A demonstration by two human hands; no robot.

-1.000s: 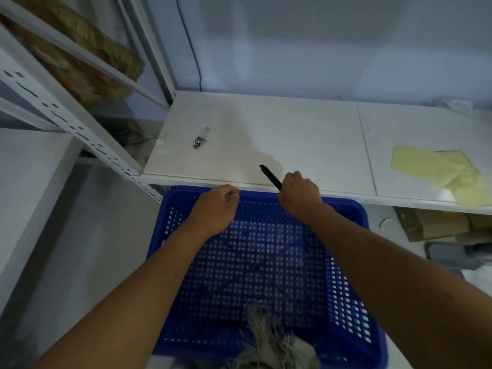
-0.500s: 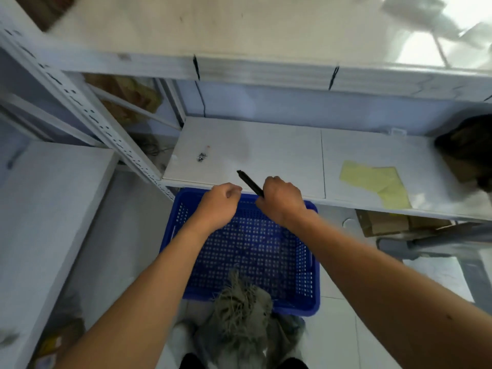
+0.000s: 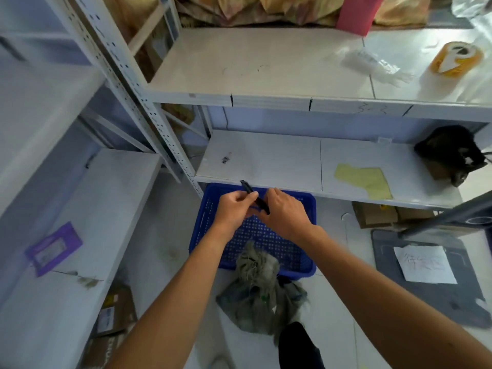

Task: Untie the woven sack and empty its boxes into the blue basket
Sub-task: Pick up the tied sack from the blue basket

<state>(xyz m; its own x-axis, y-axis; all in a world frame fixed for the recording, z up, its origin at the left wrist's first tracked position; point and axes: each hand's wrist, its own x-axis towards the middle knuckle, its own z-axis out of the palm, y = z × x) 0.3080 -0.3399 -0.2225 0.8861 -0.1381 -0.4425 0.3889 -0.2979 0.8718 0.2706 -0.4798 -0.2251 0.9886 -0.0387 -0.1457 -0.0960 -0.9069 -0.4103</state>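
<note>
The blue basket (image 3: 282, 251) stands empty on the floor, its far end under the lower shelf. A grey-green woven sack (image 3: 259, 291) with a frayed, bunched neck lies on the floor against the basket's near edge. Both hands are raised over the basket's far end. My right hand (image 3: 286, 213) grips a slim black tool (image 3: 254, 196), possibly a cutter. My left hand (image 3: 234, 207) pinches the same tool nearer its far end.
A white shelf rack (image 3: 266, 158) stands behind the basket, holding yellow paper (image 3: 364, 179), a small metal piece (image 3: 225, 159) and a dark bundle (image 3: 452, 153). The upper shelf carries a tape roll (image 3: 456, 59). Cardboard boxes (image 3: 378, 215) and a grey mat (image 3: 431, 278) lie right; another shelf (image 3: 80, 235) stands left.
The view has risen and pulled back, so the basket and sack look smaller. My hands left the basket's far rim and came together on the black tool.
</note>
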